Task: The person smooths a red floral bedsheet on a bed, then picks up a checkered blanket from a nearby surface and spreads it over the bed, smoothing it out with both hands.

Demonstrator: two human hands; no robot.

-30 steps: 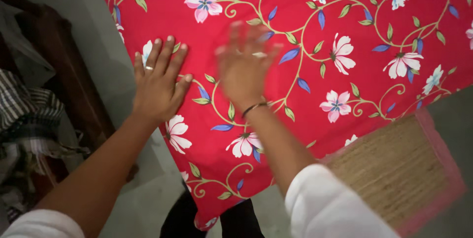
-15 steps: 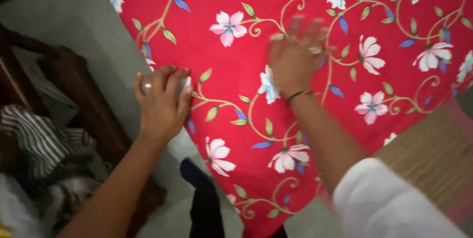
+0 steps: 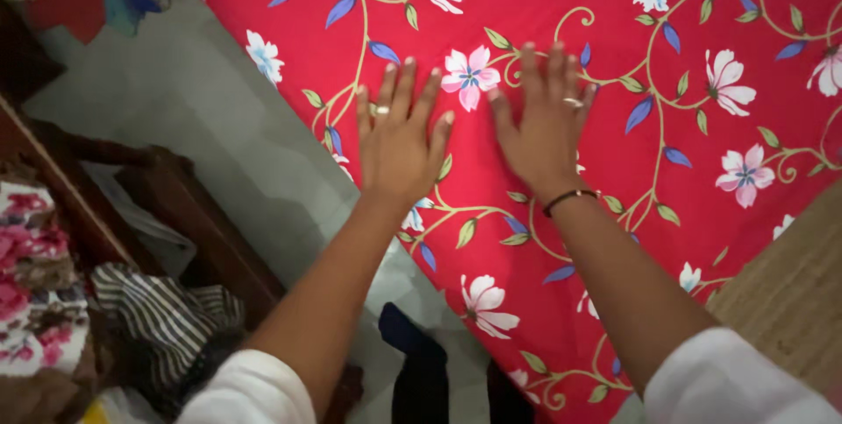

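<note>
A red cloth (image 3: 667, 231) printed with pink, white and blue flowers and green vines lies spread flat on the grey floor. My left hand (image 3: 399, 139) rests palm down on it near its left edge, fingers spread, a ring on one finger. My right hand (image 3: 544, 126) lies flat beside it, fingers apart, with a ring and a dark bangle at the wrist. Neither hand holds anything. Both arms wear white sleeves.
A woven straw mat (image 3: 789, 301) lies under the cloth at the right. Dark wooden furniture (image 3: 175, 213) stands at the left, with a striped cloth (image 3: 158, 310) and a floral cloth (image 3: 35, 301) heaped by it. Grey floor (image 3: 210, 126) shows between them.
My left hand has gone from curled at the cloth's edge to flat on the cloth. My right hand has stopped sweeping and lies still beside it. The view has shifted along the cloth.
</note>
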